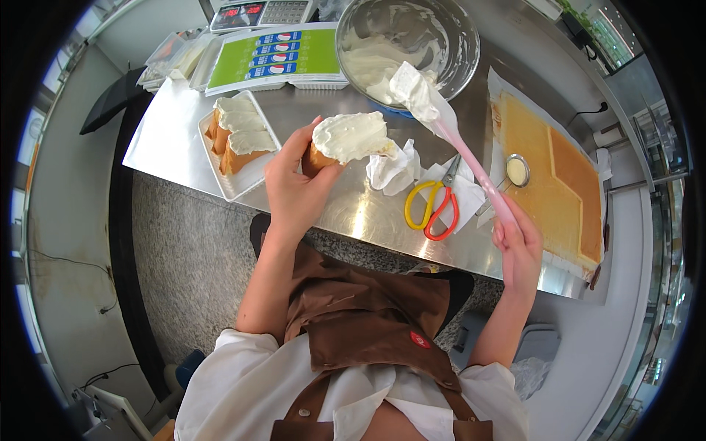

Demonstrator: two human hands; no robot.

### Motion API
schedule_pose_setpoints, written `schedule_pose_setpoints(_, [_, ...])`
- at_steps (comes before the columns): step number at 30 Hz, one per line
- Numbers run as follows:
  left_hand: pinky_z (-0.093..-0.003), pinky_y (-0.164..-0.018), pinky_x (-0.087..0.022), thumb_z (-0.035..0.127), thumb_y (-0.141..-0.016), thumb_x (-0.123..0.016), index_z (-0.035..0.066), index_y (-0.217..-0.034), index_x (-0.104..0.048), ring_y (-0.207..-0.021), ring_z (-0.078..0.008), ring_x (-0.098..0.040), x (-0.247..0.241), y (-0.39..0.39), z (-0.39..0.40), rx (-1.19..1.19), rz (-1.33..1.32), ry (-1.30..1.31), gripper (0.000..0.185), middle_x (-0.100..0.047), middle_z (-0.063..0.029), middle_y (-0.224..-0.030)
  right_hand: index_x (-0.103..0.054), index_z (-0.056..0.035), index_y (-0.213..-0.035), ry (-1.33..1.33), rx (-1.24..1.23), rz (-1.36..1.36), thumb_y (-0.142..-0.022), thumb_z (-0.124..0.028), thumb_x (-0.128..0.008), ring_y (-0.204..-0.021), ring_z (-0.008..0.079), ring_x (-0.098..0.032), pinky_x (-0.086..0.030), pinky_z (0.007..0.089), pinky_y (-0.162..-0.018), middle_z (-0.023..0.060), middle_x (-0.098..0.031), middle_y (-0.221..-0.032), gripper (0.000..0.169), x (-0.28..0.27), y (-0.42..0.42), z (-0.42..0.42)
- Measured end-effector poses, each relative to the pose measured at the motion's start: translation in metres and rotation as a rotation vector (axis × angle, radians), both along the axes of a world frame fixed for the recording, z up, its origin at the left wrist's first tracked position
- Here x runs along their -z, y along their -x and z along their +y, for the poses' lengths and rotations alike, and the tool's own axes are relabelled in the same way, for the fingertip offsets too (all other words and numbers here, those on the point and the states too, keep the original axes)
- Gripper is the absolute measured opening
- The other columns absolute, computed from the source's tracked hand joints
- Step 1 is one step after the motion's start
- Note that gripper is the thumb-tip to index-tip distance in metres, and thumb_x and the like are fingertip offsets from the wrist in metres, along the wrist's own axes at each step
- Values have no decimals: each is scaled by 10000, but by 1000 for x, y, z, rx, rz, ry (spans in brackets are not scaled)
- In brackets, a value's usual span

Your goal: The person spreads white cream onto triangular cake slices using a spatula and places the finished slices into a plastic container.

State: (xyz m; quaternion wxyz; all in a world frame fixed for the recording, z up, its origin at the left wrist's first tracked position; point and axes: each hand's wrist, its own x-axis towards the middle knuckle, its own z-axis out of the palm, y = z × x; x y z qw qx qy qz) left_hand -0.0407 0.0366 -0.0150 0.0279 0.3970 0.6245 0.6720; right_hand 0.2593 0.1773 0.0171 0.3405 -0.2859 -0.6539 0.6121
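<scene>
My left hand [300, 176] grips a piece of bread [318, 160] whose top is coated with white cream [350, 135]. In my right hand [518, 237] is the handle of a pink spatula [477, 168]. A thick lump of cream [413, 91] covers the spatula's blade, which in this view overlaps the near rim of a steel mixing bowl [463, 71]. More cream is smeared over the inside of that bowl. To the left, a white plastic tray [234, 190] holds cream-topped bread pieces [242, 129] side by side.
Scissors [433, 206] with yellow and red handles lie on white paper beside a crumpled tissue [394, 168]. Rightward, a small sieve [517, 170] rests on a sheet cake [543, 193]. Behind the tray are a green printed sheet [320, 52], plastic containers [171, 52] and a digital scale [259, 14].
</scene>
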Motion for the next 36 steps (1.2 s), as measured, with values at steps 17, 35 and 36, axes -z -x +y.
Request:
schedule_pose_setpoints(17, [-229, -801, -502, -58, -805, -730, -69, -1102, -621, -911, -86, -628, -25, -34, 2, 157, -366, -90, 317, -681, -60, -1018, -684, -40, -1207, -843, 206, -229, -786, 17, -685, -697, 208, -474, -411, 289, -621, 74, -533, -803, 425, 6, 13, -76])
schedule_pose_setpoints(35, [-254, -846, -511, -52, -811, -738, -65, -1139, -615, -959, -111, -642, -33, -30, -11, 220, -399, -48, 351, -683, -71, -1052, -689, -26, -1190, -798, 269, -257, -789, 23, -679, -730, 207, -466, -380, 289, -641, 75, -526, -812, 404, -17, -14, -58])
schedule_pose_setpoints(36, [-254, -844, -512, -50, -812, -738, -64, -1138, -615, -958, -111, -642, -33, -30, -11, 215, -406, -47, 349, -683, -72, -1052, -690, -27, -1188, -787, 236, -240, -787, 19, -682, -728, 208, -464, -378, 288, -639, 74, -529, -814, 404, -17, -18, -61])
